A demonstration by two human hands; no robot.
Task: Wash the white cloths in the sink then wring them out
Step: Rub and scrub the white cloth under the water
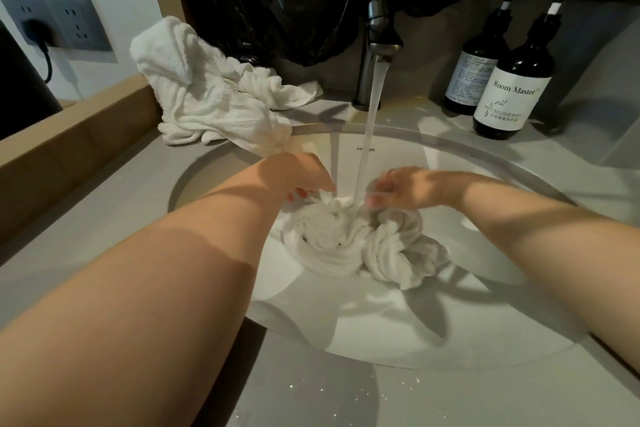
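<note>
Wet cloth (346,239) lies bunched and twisted in the sink (519,163), directly under both sets of fingers. Left hand (301,177): fingers (322,188) curled down, pinching a fold at the top of the bunch. Right hand (405,187): over the right lobe, motion-blurred, so cannot tell if its fingers are closed. Tap stream (370,121) falls between the two hands onto the cloth. Spare cloths (214,97) are heaped on the table beyond the left fingers, one edge at the basin rim. Risks, as judged: water hitting the tight bunch may spatter over the rim; inner folds may go unrinsed; the heap could slip in; the drain is hidden, and cloth over it could back water up.
</note>
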